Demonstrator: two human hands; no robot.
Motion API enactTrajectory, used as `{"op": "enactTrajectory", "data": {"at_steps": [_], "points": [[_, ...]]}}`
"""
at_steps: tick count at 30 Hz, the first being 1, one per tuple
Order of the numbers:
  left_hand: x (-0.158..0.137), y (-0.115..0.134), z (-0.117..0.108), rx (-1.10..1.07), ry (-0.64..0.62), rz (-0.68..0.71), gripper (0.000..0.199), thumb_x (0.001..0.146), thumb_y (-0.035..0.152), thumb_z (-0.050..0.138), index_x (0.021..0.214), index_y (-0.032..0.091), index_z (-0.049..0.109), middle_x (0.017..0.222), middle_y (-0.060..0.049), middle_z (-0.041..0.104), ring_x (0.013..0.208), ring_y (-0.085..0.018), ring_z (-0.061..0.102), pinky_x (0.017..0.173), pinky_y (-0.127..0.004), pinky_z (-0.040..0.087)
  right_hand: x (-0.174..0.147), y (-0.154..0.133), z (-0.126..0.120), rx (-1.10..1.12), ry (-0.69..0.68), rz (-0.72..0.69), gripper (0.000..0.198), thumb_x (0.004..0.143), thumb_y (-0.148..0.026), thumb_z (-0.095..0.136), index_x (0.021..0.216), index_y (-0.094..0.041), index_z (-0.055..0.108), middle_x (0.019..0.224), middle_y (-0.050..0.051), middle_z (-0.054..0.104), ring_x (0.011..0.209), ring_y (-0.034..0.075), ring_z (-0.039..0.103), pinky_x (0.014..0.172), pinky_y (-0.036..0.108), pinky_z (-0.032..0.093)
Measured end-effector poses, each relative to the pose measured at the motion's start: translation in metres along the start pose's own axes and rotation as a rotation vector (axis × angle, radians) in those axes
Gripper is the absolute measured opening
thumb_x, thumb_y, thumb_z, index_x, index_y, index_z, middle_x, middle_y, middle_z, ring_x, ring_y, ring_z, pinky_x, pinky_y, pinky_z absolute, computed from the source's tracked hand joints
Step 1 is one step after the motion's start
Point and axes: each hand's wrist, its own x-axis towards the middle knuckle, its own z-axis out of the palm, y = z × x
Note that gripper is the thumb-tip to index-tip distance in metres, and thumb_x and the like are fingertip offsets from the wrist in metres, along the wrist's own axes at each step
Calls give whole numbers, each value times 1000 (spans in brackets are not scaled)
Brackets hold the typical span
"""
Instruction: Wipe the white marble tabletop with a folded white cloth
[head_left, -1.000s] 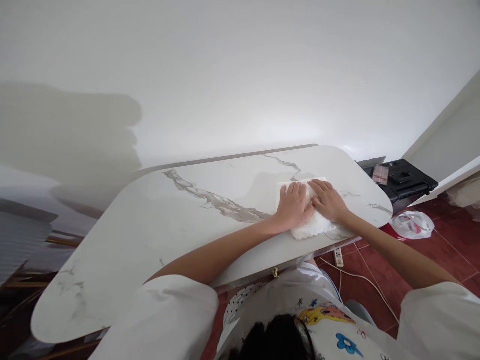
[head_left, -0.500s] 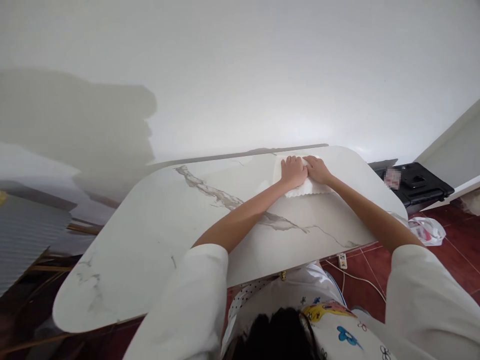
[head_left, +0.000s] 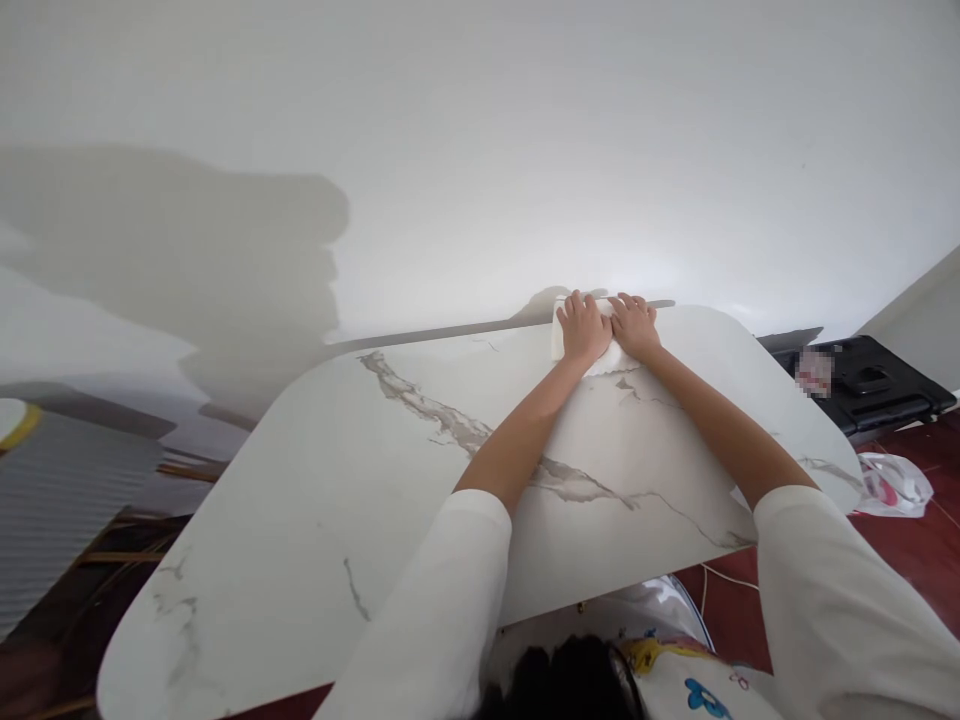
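A white cloth (head_left: pixel 606 360) with a scalloped near edge lies at the far edge of the white marble-patterned table (head_left: pixel 285 510). My left hand (head_left: pixel 585 330) presses on its left part, fingers bent over it towards the wall. Right beside it, my right hand (head_left: pixel 635 325) grips the cloth's right part, with its fingers curled at the table's back edge. The two hands touch or nearly touch at the thumbs. Much of the cloth is hidden beneath them.
The table's back edge runs along a white wall (head_left: pixel 480 150). To the right are a black case (head_left: pixel 874 380) and a plastic bag (head_left: pixel 896 485) on the red tiled floor. A grey ribbed surface (head_left: pixel 67 510) is at the left. A cable (head_left: pixel 727 577) crosses the floor.
Both hands have pushed the cloth away from me, up to the table's back edge by the wall. The cloth now looks more bunched under them. The camera view has shifted slightly.
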Motion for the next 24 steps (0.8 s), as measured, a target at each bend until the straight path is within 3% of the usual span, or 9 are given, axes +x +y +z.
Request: {"op": "enactTrajectory", "data": {"at_steps": [7,12,17,24], "points": [[6,-4,6,-27,-36,41,39,91,21,34,124,11,53,144,-14,44,133,-27,37,111,-42,27,13,7,10,3,-44,-61,49,94,-22,26,137,-14,47,149,11,41,137,28,31,110,50,26],[-1,-2,3,-17,-110,73,41,93,21,31,126,10,53,139,-15,51,133,-27,39,110,-42,27,9,8,13,16,-63,-106,50,94,-20,24,137,-6,45,147,15,43,137,25,36,112,42,30],[-24,-4,-11,-21,-101,88,36,93,20,31,116,13,57,129,-13,58,126,-26,45,105,-41,32,-15,-6,5,14,-23,-109,48,93,-19,26,133,-7,50,140,16,50,131,26,43,109,42,35],[-75,-7,-39,-8,-84,128,30,92,20,33,110,17,57,116,-11,62,117,-27,49,100,-41,35,-67,-32,-10,13,-53,-102,49,93,-20,25,135,-7,47,142,15,48,132,27,41,108,44,37]]}}
